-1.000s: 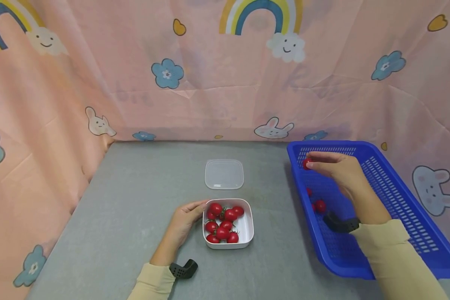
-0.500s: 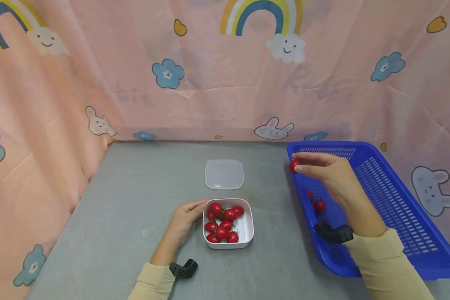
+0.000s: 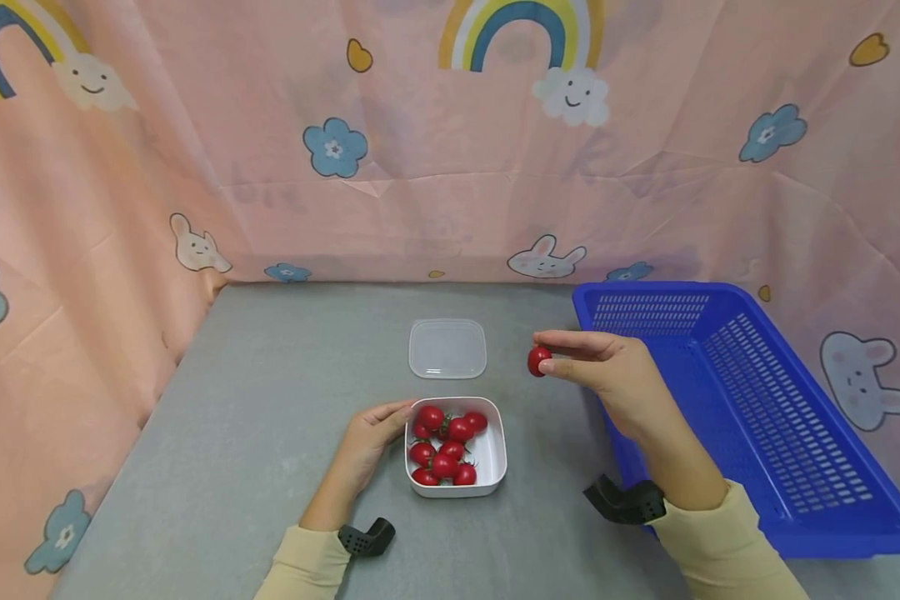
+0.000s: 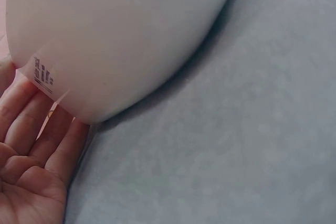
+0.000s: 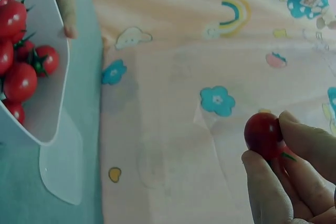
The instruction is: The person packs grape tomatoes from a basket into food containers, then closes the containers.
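Observation:
My right hand (image 3: 615, 375) pinches a red cherry tomato (image 3: 539, 362) between thumb and fingertips, in the air between the basket and the container. In the right wrist view this cherry tomato (image 5: 264, 135) shows a green stem beneath it. A small white container (image 3: 495, 458) stands on the table with several cherry tomatoes (image 3: 444, 464) inside, and bare floor at its right. My left hand (image 3: 371, 437) rests with nearly straight fingers against the container's left side; the left wrist view shows the fingertips at the white wall (image 4: 115, 51).
A clear lid (image 3: 447, 348) lies flat behind the container on the grey table (image 3: 307, 367). At the right stands a large blue basket (image 3: 750, 400), its left inside partly hidden by my right hand and forearm. A printed pink cloth (image 3: 420, 208) hangs behind.
My right hand has carried the cherry tomato left and nearer, out from above the blue basket. Tomatoes seen in the basket earlier are now hidden behind that arm. My left hand has stayed put.

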The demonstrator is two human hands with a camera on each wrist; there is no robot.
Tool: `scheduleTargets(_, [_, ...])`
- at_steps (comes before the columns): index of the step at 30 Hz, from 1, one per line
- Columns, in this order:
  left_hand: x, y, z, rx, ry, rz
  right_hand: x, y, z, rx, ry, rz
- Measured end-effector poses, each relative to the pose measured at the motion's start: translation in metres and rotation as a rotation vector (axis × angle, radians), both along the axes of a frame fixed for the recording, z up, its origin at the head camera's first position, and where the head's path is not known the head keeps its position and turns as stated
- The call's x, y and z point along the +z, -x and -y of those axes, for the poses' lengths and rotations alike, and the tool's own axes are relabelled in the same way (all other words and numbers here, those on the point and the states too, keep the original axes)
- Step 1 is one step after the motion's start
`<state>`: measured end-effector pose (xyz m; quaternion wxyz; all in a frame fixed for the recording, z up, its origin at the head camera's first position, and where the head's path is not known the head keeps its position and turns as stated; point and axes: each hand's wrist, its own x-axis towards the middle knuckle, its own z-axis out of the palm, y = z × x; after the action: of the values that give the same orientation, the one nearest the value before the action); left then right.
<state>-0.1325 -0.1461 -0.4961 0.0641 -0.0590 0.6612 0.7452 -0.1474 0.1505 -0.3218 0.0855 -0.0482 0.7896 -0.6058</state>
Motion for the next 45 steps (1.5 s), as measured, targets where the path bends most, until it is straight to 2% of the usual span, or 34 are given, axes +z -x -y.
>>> scheduleTargets(6, [0.0,0.0,0.001,0.002,-0.006,0.005,-0.006,-0.013,0.018,-0.031,-0.013,-0.005])
scheduleTargets(12, [0.0,0.0,0.001,-0.003,-0.002,0.002,-0.017,-0.022,0.037,-0.005,0.053,0.008])
scheduleTargets(20, [0.001,-0.001,0.001,-0.001,0.017,0.004,-0.054,-0.022,0.06,0.045,0.094,-0.002])
scheduleTargets(26, [0.002,-0.001,0.001,0.0,0.009,0.012,-0.081,-0.021,0.078,0.051,0.099,0.074])
scheduleTargets(30, [0.002,-0.001,0.001,0.001,0.007,0.009,-0.095,-0.021,0.087,0.059,0.064,0.107])
scheduleTargets(38, [0.001,0.0,0.001,-0.003,0.014,0.006,-0.104,-0.023,0.094,0.027,0.009,0.109])
scheduleTargets(45, [-0.001,0.001,0.001,0.001,0.005,0.005,-0.11,-0.023,0.098,0.024,-0.038,0.057])
